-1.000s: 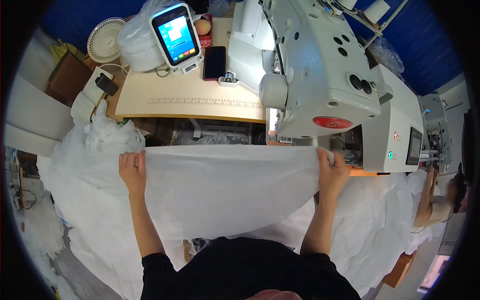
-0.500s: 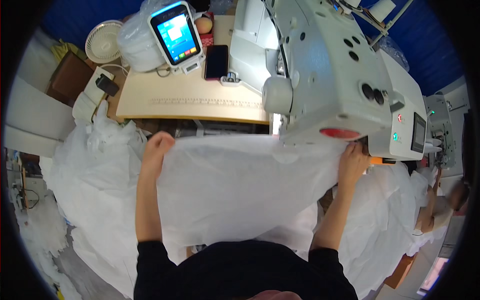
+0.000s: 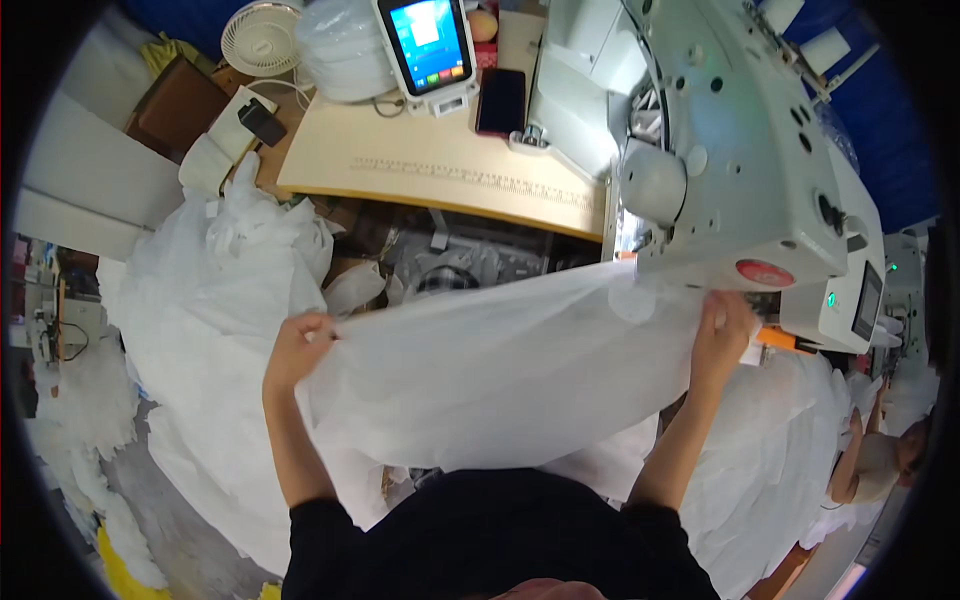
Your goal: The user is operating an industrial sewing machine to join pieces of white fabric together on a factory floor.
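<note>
A sheet of thin white fabric (image 3: 490, 370) is stretched between my two hands, its far edge running up to the head of a large white sewing machine (image 3: 740, 170). My left hand (image 3: 302, 348) pinches the fabric's far left corner, out past the table's front edge. Close under the machine's head, my right hand (image 3: 722, 335) has its fingers closed on the fabric's right side. An orange part (image 3: 783, 340) of the machine sticks out just right of that hand. Where the fabric meets the needle area is hidden by the machine's head.
Heaps of white fabric lie on the left (image 3: 220, 350) and right. Across the far side stands a wooden table (image 3: 400, 150) with a printed ruler, a control screen (image 3: 428, 45), a phone (image 3: 501, 102) and a fan (image 3: 262, 38). Another person (image 3: 865, 465) sits at far right.
My left hand has come down and nearer, tilting the fabric's far edge and uncovering the space below the table. The whole view has swung, shifting the table and machine rightward.
</note>
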### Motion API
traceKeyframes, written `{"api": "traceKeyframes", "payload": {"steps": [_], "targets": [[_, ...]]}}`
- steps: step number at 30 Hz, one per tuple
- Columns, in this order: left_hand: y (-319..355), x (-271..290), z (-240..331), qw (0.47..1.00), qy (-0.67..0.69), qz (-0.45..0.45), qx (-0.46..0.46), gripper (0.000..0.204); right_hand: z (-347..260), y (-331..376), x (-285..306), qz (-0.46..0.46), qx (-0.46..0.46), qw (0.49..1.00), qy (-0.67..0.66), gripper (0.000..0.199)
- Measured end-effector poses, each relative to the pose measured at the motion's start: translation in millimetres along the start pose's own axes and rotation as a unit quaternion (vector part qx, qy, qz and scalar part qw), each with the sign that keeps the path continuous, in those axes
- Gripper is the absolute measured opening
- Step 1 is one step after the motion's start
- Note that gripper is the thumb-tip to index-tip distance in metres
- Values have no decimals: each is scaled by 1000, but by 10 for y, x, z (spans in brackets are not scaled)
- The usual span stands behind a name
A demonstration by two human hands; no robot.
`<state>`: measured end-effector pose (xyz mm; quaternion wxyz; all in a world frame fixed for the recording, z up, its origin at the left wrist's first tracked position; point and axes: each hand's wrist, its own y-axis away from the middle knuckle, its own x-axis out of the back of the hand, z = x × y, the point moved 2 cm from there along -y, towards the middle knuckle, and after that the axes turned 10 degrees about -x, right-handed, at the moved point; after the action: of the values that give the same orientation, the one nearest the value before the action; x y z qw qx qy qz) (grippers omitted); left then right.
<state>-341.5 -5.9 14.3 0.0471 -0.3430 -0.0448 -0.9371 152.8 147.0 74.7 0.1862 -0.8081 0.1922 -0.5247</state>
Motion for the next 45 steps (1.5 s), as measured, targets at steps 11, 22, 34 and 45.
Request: {"api": "traceKeyframes", "payload": {"steps": [11,22,34,45], "targets": [[193,183,238,897,-111,428,19,25,-586,-81,66,-293,-130,934,158,41],[-387,-321,-40,988,107,-46,103,11,606,357,-44,-264,-263,924,-90,27],[-528,-370,313,944,-188,247,-115,10,59,164,-3,-76,-169,979,-88,25],[-1027,-768,976,918,-85,256,-291,20,619,-30,360,-99,-248,938,221,27]]}}
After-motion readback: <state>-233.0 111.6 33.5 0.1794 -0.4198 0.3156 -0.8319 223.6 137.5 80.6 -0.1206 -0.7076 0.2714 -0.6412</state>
